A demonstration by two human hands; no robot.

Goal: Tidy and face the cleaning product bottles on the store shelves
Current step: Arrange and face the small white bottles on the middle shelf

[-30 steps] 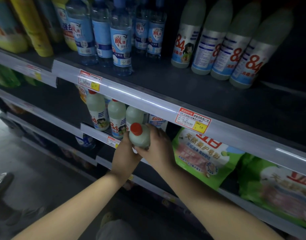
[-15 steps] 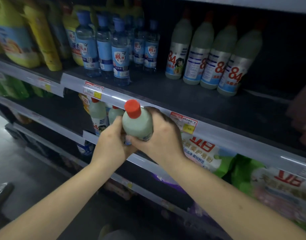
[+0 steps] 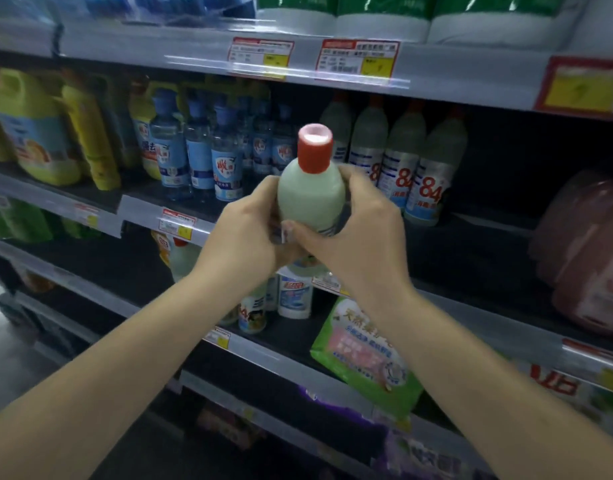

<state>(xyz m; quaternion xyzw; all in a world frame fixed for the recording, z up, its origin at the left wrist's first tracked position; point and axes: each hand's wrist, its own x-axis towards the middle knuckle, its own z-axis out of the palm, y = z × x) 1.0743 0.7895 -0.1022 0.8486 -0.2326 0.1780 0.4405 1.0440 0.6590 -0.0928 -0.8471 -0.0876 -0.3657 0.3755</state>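
Between both hands, in front of the store shelves, a pale green bottle (image 3: 310,199) with a red cap (image 3: 314,148) was held upright in mid-air, clear of every shelf. A person's left hand (image 3: 248,233) wrapped the lower left side of the bottle, fingers curled round it. Their right hand (image 3: 355,233) gripped the lower right side, the thumb (image 3: 298,232) pressed across the front and the other fingers folded behind. Both hands were pressed firmly onto the bottle, and both bare forearms reached in from the bottom corners of the view.

Behind the bottle, on the middle shelf (image 3: 138,206), stood a row of similar pale bottles marked 84 (image 3: 426,174) with red caps, upright and side by side, their labels facing forward. To their left stood clear bottles with blue labels (image 3: 225,161), and further left yellow detergent bottles (image 3: 86,140). A pink pack (image 3: 589,251) sat at the far right of that shelf, well apart from the 84 bottles.

On the shelf below, just under the hands, a few smaller bottles (image 3: 294,296) stood upright, partly hidden by the hands. A green and white pouch (image 3: 364,355) leaned at the front edge to their right. Red and yellow price tags (image 3: 357,60) ran along the shelf rails; their print was too blurred to read. White and green packs (image 3: 378,15) lined the top shelf
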